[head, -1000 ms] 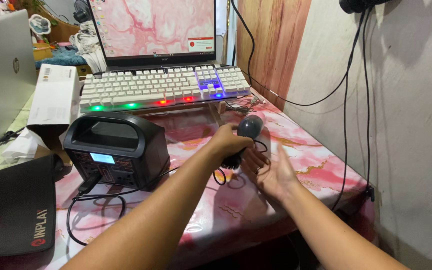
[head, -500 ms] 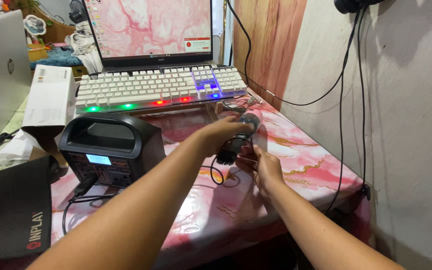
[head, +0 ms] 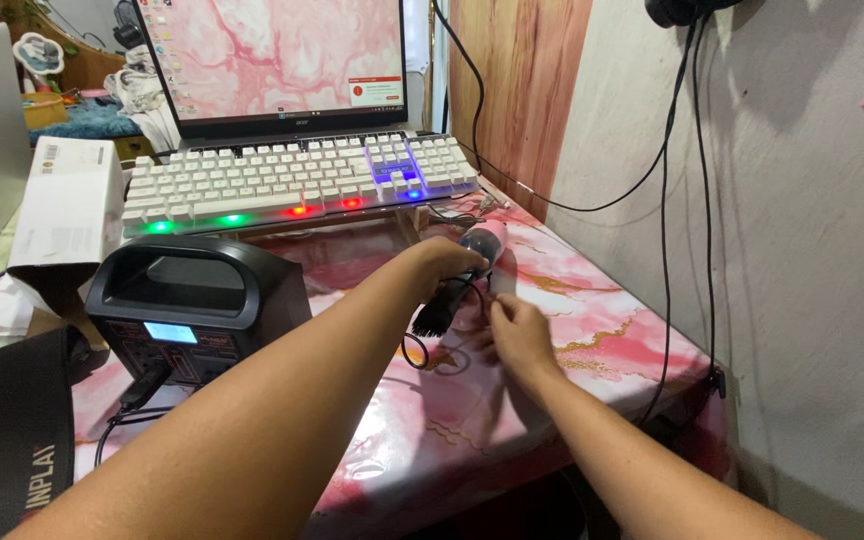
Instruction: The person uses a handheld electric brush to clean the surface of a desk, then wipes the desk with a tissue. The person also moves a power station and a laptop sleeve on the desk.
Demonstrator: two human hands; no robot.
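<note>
My left hand (head: 444, 262) is closed around a small pink and grey handheld device (head: 484, 244) with a black brush head (head: 438, 314) pointing down toward the pink marble-patterned table (head: 602, 330). My right hand (head: 518, 334) rests just right of the brush, its fingers pinched at a thin black cable (head: 414, 352) that loops on the table below the device. The device's rear end shows above my left knuckles. What the right fingertips grip is partly hidden.
A black portable power station (head: 192, 305) with a lit display stands at left, a cable plugged into its front. Behind it sit a white backlit keyboard (head: 292, 180), an open laptop (head: 277, 60) and a white box (head: 67, 205). Black cables hang down the wall (head: 682, 200) at right.
The device has tilted so its brush points downward. My right hand moved from open beside it to the cable under the brush. The view has shifted slightly.
</note>
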